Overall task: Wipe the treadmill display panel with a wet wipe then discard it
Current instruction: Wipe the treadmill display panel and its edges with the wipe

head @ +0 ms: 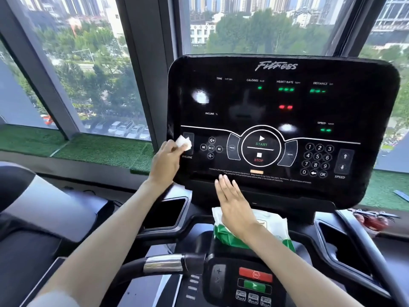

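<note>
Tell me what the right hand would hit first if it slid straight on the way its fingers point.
Probably the bottom edge of the display panel, near the small warning text. The right hand hovers over the wipes pack, straight fingers aimed up at that edge; whether they touch it is unclear.

The right grip [234, 209] covers the top of the wipe pack [274, 229]; the warning print [261, 177] under STOP is too blurred to read.

Crumpled white wet wipe [183, 142] — at lower left of black display panel [283, 103].
</note>
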The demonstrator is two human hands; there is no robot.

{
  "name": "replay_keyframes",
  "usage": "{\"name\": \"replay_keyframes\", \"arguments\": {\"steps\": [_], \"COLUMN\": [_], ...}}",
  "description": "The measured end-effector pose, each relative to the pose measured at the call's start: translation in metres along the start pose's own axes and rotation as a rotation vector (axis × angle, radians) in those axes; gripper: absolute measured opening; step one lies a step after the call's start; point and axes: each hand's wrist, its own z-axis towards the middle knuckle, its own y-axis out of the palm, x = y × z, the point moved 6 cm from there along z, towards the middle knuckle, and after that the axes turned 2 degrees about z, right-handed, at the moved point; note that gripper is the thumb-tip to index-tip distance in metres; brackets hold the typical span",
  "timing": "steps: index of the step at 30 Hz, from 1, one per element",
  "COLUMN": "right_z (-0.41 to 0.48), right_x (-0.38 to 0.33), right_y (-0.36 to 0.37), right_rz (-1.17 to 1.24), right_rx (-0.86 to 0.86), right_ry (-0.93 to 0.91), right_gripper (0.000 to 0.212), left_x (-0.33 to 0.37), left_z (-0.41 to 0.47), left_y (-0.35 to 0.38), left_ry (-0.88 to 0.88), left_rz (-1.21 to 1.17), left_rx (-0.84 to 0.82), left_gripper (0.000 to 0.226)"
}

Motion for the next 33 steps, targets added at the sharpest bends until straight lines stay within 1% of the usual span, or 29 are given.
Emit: {"name": "replay_keyframes", "arguments": {"steps": [1, 2, 3, 4, 5, 6, 7, 8, 9, 10, 11, 12, 13, 14, 15, 16, 17, 19, 20, 21, 23, 24, 25, 26, 28, 29, 30, 31, 33], "right_z": [0.000, 0.000, 0.000, 0.000, 0.000, 0.000, 0.001, 0.001, 0.001, 0.000, 0.000, -0.001, -0.001, -0.001, -0.001, -0.001, -0.001, -0.002, -0.002, -0.003, -0.004, -0.004, -0.004, -0.003, -0.002, -0.002, -0.001, -0.001, 0.001], "right_x": [0.000, -0.001, -0.001, -0.001, 0.000, 0.000, 0.001, 0.002, 0.002, 0.002, 0.001, 0.000, 0.000, 0.001, 0.003, 0.004, 0.005, 0.003, 0.002, 0.001, 0.002, 0.002, 0.003, 0.003, 0.006, 0.009, 0.014, 0.020, 0.036], "right_y": [0.000, 0.001, 0.003, 0.004, 0.005, 0.006, 0.007, 0.007, 0.006, 0.004, 0.004, 0.004, 0.004, 0.005, 0.006, 0.008, 0.008, 0.006, 0.005, 0.005, 0.004, 0.004, 0.003, 0.004, 0.004, 0.001, -0.003, -0.008, -0.021], "right_rz": [-0.015, -0.024, -0.029, -0.027, -0.018, -0.006, 0.009, 0.025, 0.041, 0.042, 0.022, 0.000, -0.013, -0.019, -0.025, -0.019, -0.002, 0.023, 0.028, 0.034, 0.039, 0.027, 0.025, 0.019, 0.042, 0.069, 0.099, 0.133, 0.173], "right_rx": [-0.015, -0.033, -0.050, -0.056, -0.057, -0.060, -0.061, -0.056, -0.059, -0.066, -0.072, -0.061, -0.048, -0.037, -0.049, -0.066, -0.064, -0.033, 0.003, 0.001, -0.019, -0.023, -0.017, -0.010, -0.002, 0.022, 0.046, 0.074, 0.142], "right_ry": [0.001, 0.002, 0.003, 0.003, 0.004, 0.005, 0.005, 0.008, 0.007, 0.003, -0.014, -0.039, -0.058, -0.062, -0.057, -0.047, -0.038, -0.055, -0.075, -0.086, -0.092, -0.098, -0.101, -0.107, -0.072, -0.035, 0.011, 0.059, 0.158], "right_gripper": [0.086, 0.088, 0.089, 0.090, 0.091, 0.092, 0.092, 0.093, 0.094, 0.094, 0.093, 0.090, 0.086, 0.085, 0.085, 0.085, 0.086, 0.084, 0.083, 0.081, 0.081, 0.081, 0.082, 0.083, 0.084, 0.087, 0.090, 0.092, 0.093], "left_x": [-0.004, 0.002, 0.012, 0.026, 0.038, 0.035, 0.026, 0.016, 0.003, -0.002, 0.000, 0.011, 0.025, 0.039, 0.044, 0.040, 0.028, 0.006, 0.007, 0.020, 0.053, 0.058, 0.055, 0.046, 0.021, 0.015, 0.022, 0.036, 0.066], "left_z": [-0.001, -0.006, -0.014, -0.022, -0.028, -0.027, -0.017, -0.005, 0.003, 0.009, 0.011, 0.012, 0.009, 0.003, 0.001, 0.006, 0.015, 0.030, 0.030, 0.030, 0.024, 0.022, 0.023, 0.029, 0.034, 0.032, 0.031, 0.033, 0.029], "left_y": [-0.001, 0.003, 0.011, 0.017, 0.017, 0.017, 0.014, 0.005, -0.002, -0.006, -0.007, -0.003, 0.003, 0.010, 0.011, 0.008, 0.004, -0.012, -0.013, -0.010, 0.007, 0.013, 0.013, 0.009, -0.006, -0.009, -0.008, -0.004, 0.012], "left_ry": [-0.059, -0.064, 0.020, 0.160, 0.291, 0.304, 0.212, 0.064, -0.082, -0.192, -0.227, -0.169, -0.043, 0.125, 0.269, 0.279, 0.178, -0.160, -0.241, -0.218, -0.014, 0.051, 0.045, -0.038, -0.267, -0.381, -0.393, -0.325, -0.067], "left_rz": [-0.007, -0.080, -0.126, -0.107, -0.057, -0.033, -0.079, -0.132, -0.164, -0.181, -0.175, -0.138, -0.098, -0.051, 0.007, 0.020, -0.019, -0.145, -0.205, -0.217, -0.183, -0.181, -0.190, -0.217, -0.272, -0.292, -0.299, -0.281, -0.261], "left_rx": [0.047, -0.004, -0.075, -0.173, -0.226, -0.228, -0.199, -0.128, -0.015, 0.075, 0.096, 0.045, -0.015, -0.097, -0.130, -0.133, -0.110, 0.076, 0.124, 0.123, -0.003, -0.078, -0.113, -0.057, 0.181, 0.246, 0.255, 0.204, 0.019], "left_gripper": [0.026, 0.020, 0.015, 0.014, 0.020, 0.024, 0.024, 0.024, 0.026, 0.029, 0.031, 0.031, 0.029, 0.028, 0.028, 0.028, 0.025, 0.028, 0.029, 0.029, 0.029, 0.030, 0.031, 0.030, 0.030, 0.034, 0.038, 0.039, 0.034]}}
